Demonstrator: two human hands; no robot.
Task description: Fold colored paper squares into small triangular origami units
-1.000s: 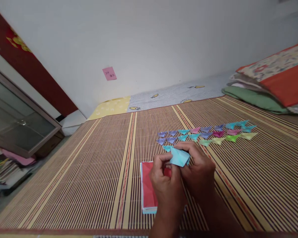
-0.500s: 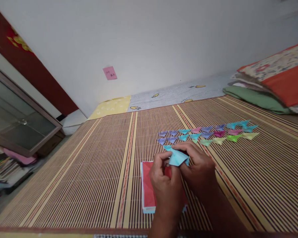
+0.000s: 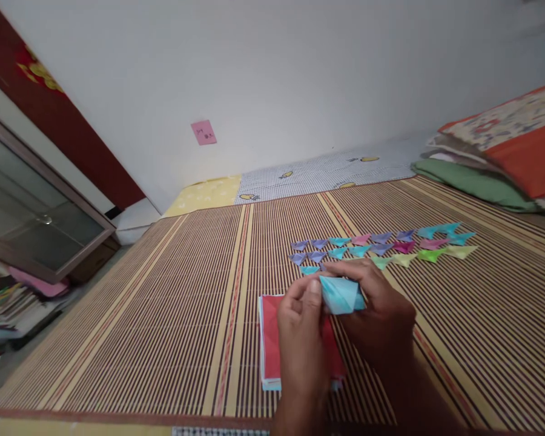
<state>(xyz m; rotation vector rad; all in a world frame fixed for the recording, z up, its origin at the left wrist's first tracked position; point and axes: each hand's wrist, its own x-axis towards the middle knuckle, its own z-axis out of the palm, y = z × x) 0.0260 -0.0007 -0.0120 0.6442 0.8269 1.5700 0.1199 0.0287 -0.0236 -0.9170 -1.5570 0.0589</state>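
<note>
A light-blue piece of folded origami paper point(image 3: 340, 295) is held up between my two hands, above a stack of coloured paper point(image 3: 271, 339) with a red sheet on top. My left hand point(image 3: 302, 327) pinches its left corner between thumb and fingers. On the other side, my right hand point(image 3: 381, 309) has its fingers bent around the right part of the paper, the index finger along the upper edge; its thumb is mostly hidden. Beyond my hands, several small folded paper pieces point(image 3: 381, 238) in blue, purple, pink, green and yellow lie in rows.
Everything lies on a striped bamboo mat point(image 3: 172, 315). Folded bedding point(image 3: 490, 175) is piled at the far right, against a white wall with a pink note point(image 3: 203, 132). To the left stand a glass-fronted cabinet point(image 3: 40, 218) and a pile of books point(image 3: 13, 312).
The light-blue paper has been turned in my hands and now points its corner to the left. My right hand has shifted slightly right, and my left thumb has moved up onto the paper's corner.
</note>
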